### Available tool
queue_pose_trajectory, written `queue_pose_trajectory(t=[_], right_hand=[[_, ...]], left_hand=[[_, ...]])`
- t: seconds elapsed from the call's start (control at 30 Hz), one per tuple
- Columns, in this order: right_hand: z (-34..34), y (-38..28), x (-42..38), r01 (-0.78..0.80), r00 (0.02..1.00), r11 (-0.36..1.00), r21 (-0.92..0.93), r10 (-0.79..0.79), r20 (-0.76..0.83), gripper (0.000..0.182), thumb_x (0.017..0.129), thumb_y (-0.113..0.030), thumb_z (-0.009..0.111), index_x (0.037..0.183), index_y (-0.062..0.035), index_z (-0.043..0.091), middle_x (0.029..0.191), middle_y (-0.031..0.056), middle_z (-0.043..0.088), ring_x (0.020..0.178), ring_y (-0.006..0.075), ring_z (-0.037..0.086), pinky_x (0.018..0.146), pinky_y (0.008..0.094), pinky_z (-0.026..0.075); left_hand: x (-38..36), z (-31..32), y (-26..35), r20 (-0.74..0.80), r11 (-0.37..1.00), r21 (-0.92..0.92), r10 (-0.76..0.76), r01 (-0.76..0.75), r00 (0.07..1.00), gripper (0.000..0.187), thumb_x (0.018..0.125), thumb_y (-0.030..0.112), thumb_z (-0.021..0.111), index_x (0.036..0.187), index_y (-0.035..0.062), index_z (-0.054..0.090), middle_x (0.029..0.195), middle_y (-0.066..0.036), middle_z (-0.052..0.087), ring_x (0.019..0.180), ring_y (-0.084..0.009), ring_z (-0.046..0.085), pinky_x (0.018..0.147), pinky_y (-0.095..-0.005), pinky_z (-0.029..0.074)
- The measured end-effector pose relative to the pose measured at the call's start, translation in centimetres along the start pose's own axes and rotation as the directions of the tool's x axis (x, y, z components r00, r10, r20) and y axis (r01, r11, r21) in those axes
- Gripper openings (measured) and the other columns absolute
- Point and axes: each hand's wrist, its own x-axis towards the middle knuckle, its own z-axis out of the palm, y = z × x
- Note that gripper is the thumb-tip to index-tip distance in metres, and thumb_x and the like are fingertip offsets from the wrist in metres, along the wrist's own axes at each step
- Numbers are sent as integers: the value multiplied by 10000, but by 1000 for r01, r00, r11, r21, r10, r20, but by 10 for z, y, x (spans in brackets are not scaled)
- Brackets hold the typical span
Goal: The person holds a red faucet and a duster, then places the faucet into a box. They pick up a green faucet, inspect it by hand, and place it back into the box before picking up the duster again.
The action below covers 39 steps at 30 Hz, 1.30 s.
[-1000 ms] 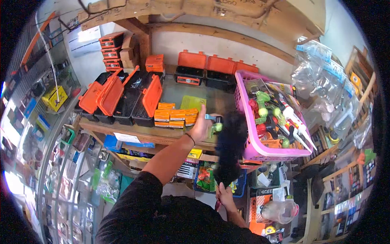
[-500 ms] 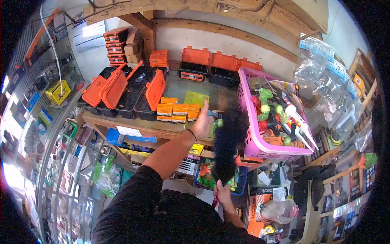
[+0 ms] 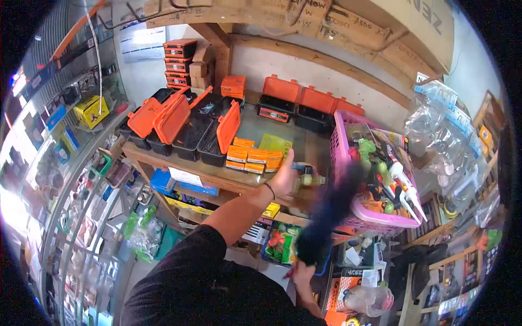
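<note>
In my right hand (image 3: 303, 274), low in the middle, the fingers are wrapped round the reddish handle of a dark feather duster (image 3: 326, 220). Its fluffy head is smeared by motion and slants up to the right, in front of the pink basket (image 3: 340, 141). My left hand (image 3: 283, 176) is closed at the counter's front edge, on a small green-and-grey item (image 3: 307, 178) whose kind I cannot make out. Beside that hand sit small orange boxes (image 3: 255, 157) and a yellow-green packet (image 3: 275, 143).
Black organizer boxes with raised orange lids (image 3: 174, 120) stand on the left of the glass-topped counter (image 3: 253, 122). More open boxes (image 3: 274, 103) line the back. Green and red tools fill the basket. Plastic bags (image 3: 435, 125) hang at the right; a glass case (image 3: 81, 217) flanks the left.
The duster's head has swung right, from beside the basket to across its left front. My left hand still grips the small item near the counter edge. The whole view has shifted and tilted slightly.
</note>
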Motion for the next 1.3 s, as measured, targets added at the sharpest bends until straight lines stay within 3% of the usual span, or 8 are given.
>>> queue_pose_trajectory(t=[0.17,0.33,0.5,0.6,0.73,1.07,1.13,1.3], right_hand=[[33,-31,1,383,918,852,358,-396,-41,316,813,-372,463,674,-93,410,503,20,389,434,155,427,460,305,417],[-21,31,28,486,863,463,-741,-391,321,327,808,-227,461,549,-29,478,466,41,450,424,159,446,408,326,331],[8,6,6,-6,1000,834,-552,3,-6,401,819,-274,446,530,4,460,449,52,439,429,181,459,427,345,337],[-1,11,12,440,890,442,-781,-329,316,421,833,-293,427,512,-23,471,438,38,434,415,158,457,405,323,331],[5,14,19,17,1000,864,-504,-21,-1,383,810,-251,475,506,-18,464,450,27,443,384,124,419,372,286,304],[-4,31,17,-31,996,831,-556,72,53,386,832,-263,453,501,-69,411,435,-6,397,375,89,382,348,239,287],[-7,32,19,277,961,686,-673,-187,204,410,854,-303,424,506,-86,408,436,-4,401,361,89,387,336,233,290],[3,4,14,-112,993,828,-550,108,-39,356,836,-288,459,547,-82,441,479,1,432,381,77,376,353,240,291]], left_hand=[[-1,9,4,-51,999,-51,-20,18,998,783,771,647,175,968,-31,511,920,-175,563,895,-257,521,822,-367,400],[8,-6,2,-95,934,-327,-180,140,979,747,730,676,281,1035,38,521,1058,-121,523,946,-264,487,849,-392,369],[-6,13,8,-154,997,64,-35,45,987,790,746,678,192,996,9,531,979,-136,553,875,-238,520,800,-336,400],[4,-5,11,76,969,-194,-137,149,988,797,734,692,203,1000,15,527,1008,-138,533,893,-232,496,782,-343,391],[-5,7,10,-137,984,-130,-142,124,980,852,699,722,230,1016,-18,507,1018,-148,536,865,-260,520,792,-393,400],[0,5,7,-266,991,-111,-99,71,959,789,723,685,288,1039,-6,499,998,-133,557,828,-205,542,745,-331,438],[16,-30,0,243,976,-165,-101,144,965,765,746,661,283,1074,-2,479,1020,-127,544,919,-201,509,816,-320,399],[11,-10,0,-92,994,106,12,-2,996,790,730,684,262,977,-15,536,951,-130,572,864,-239,539,782,-340,425]])
